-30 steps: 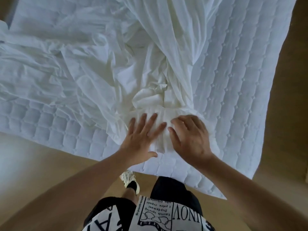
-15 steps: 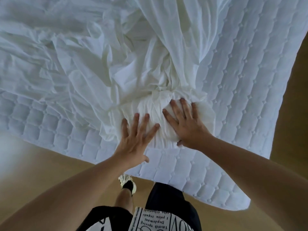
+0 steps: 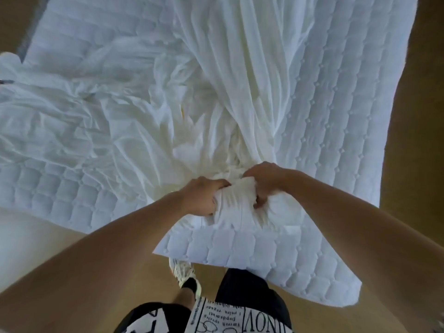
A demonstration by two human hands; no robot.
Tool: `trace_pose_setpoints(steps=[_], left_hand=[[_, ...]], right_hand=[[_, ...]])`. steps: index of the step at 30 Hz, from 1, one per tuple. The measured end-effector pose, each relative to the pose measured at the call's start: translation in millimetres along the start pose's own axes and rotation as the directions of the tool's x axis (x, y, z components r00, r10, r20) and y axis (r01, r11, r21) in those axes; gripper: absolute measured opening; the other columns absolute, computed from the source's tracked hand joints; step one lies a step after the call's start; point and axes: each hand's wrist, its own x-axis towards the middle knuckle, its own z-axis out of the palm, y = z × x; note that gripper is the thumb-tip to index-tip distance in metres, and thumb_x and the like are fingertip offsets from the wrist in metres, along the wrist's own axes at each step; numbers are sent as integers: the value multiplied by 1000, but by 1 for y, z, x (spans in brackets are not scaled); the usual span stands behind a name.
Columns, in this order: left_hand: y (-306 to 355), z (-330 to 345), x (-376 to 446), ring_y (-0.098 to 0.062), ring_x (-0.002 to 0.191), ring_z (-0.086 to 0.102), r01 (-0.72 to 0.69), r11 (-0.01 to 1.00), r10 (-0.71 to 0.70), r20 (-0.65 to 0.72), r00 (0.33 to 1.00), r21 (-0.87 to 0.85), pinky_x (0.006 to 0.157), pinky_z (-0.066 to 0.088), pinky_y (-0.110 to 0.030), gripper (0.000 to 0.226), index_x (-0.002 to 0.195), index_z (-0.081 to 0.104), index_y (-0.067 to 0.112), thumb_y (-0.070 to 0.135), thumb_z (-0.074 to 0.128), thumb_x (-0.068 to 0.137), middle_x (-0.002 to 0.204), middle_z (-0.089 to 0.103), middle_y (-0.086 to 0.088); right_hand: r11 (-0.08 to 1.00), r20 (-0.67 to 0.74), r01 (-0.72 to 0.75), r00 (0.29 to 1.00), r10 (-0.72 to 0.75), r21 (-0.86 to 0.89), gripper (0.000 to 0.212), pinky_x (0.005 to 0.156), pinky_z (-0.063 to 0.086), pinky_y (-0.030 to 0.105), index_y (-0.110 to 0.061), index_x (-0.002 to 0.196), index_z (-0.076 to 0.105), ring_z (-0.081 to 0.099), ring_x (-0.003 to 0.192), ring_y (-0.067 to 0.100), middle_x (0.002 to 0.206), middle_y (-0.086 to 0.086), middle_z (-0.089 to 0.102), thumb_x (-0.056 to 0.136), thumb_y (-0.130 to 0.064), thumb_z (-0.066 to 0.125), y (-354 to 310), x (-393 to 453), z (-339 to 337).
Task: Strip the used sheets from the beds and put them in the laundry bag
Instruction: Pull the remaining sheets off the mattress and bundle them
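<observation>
Gripping now: my left hand and right hand have gone from flat, spread fingers to fists bunching sheet at mattress near edge. I judge wad ready to lift; laundry bag not visible.

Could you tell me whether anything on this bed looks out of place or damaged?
Nothing looks damaged. The sheet lies crumpled over the quilted mattress, as expected mid-strip; the left hand and right hand grip its bunched end.
</observation>
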Motion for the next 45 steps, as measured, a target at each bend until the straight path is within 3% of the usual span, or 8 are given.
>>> trace_pose_setpoints(steps=[7, 12, 15, 20, 26, 31, 40, 45], left_hand=[[-22, 39, -48, -25, 130, 53, 235, 928, -11, 610, 792, -288, 101, 48, -35, 83, 149, 47, 31, -5, 75, 80, 143, 57, -1], [-65, 37, -36, -26, 113, 62, 324, 740, -280, 168, 945, -590, 96, 55, -37, 58, 128, 65, 30, 2, 77, 78, 124, 64, -5], [-75, 23, -32, -26, 114, 63, 246, 826, -424, -273, 864, -507, 96, 54, -36, 34, 130, 65, 24, 23, 66, 96, 128, 68, -6], [-89, 37, -45, -31, 148, 33, 299, 883, -418, -315, 852, -363, 116, 35, -52, 67, 154, 36, 35, 58, 57, 95, 163, 33, -3], [-126, 83, -73, -41, 156, 9, 535, 462, -752, 7, 659, -707, 119, 22, -67, 106, 159, 0, 49, 81, 61, 79, 171, -2, -5], [-114, 92, -67, -30, 108, 69, 277, -18, -581, 236, 779, -961, 90, 56, -61, 97, 138, 48, 38, 74, 88, 57, 129, 67, -1], [-23, 8, -42, -32, 110, 73, 279, -13, -194, 276, 942, -960, 103, 54, -50, 49, 125, 71, 11, 35, 82, 84, 119, 75, -12], [56, -31, 7, -27, 95, 76, 242, -77, -41, 245, 969, -967, 83, 62, -39, 30, 107, 78, 7, 32, 64, 100, 106, 77, -11]], right_hand=[[962, 247, -113, 968, 50, 247, 77, 101, 47, 31, -24, 138, 60, 58, 121, 20, 135, -4, 59, 70, -34, 94, -30, -32, 69], [901, -496, -165, 788, 365, 401, 49, 109, 43, 40, -19, 144, 55, 54, 133, 28, 140, 4, 62, 100, -39, 61, -46, -55, 101], [997, -828, -27, 556, 73, 70, 58, 111, 45, 52, -9, 140, 59, 54, 132, 40, 143, 18, 59, 100, -52, 50, -71, -72, 143], [984, -406, -67, 914, -6, -165, 134, 117, -4, 76, -29, 162, -14, -27, 148, 55, 166, 23, -28, 72, -73, 75, -104, -52, 173], [982, -336, -180, 930, 151, -57, 148, 119, 12, 73, -37, 156, -20, -17, 152, 51, 165, 16, -26, 58, -69, 87, -89, 0, 131], [991, -370, -126, 919, 137, 55, 148, 122, 20, 62, -44, 154, -17, -6, 154, 45, 166, 10, -24, 53, -70, 88, -75, 3, 136], [816, -481, 90, 843, 243, 571, 148, 115, 39, 50, -44, 158, 13, 27, 151, 20, 164, -17, 17, 38, -51, 101, -9, -35, 113], [311, -452, 338, 760, 467, 888, 118, 110, 42, 39, -59, 142, 31, 51, 130, 1, 142, -34, 46, 42, -46, 91, 46, -69, 120]])
